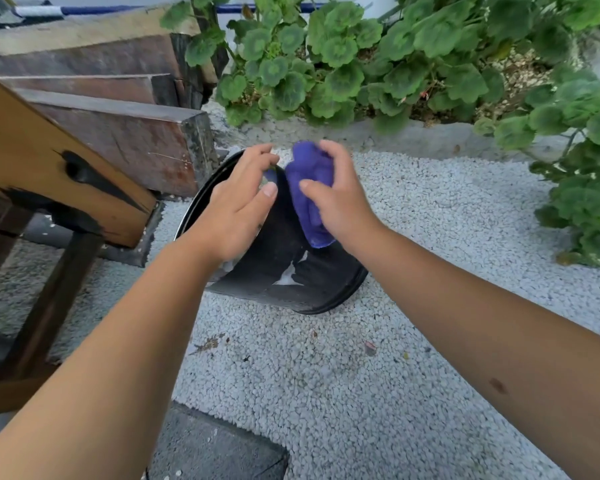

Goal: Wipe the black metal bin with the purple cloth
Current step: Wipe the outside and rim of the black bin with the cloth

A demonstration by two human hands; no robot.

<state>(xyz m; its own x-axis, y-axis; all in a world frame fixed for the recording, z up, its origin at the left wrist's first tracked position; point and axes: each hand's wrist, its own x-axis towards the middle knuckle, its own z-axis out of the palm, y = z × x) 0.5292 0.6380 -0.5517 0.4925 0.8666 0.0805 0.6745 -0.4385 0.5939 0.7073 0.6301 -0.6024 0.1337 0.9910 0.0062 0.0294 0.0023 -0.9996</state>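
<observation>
Head view, near to far. Your two bare forearms enter from the bottom corners and converge on the black metal bin (284, 271), which lies tilted on the white gravel (326, 368), its open mouth turned up and to the left, its base end lower right. A dark paving slab (215, 448) sits at the bottom edge between your arms. The gravel in front of the bin and out to its right is open ground, apart from a few scraps of leaf litter.

Your left hand (236, 209) rests on the bin's upper wall near the rim, fingers spread and only slightly bent, thumb extended toward the cloth; it steadies the bin by pressing rather than curling round it. Your right hand (340, 202) grips the bunched purple cloth (309, 188), fingers curled over its top and thumb pinching its near face, so that the cloth lies against the bin's outer wall just beside the rim. Pale smears (291, 271) mark the bin's side below the cloth.

To the left, a wooden bench (49, 161) stands close to the bin's mouth. Behind it, stacked timber beams (118, 133) nearly touch the rim. Beyond, a concrete kerb (361, 133) borders a bed of geranium plants (361, 64), whose leaves overhang the gravel at far right.
</observation>
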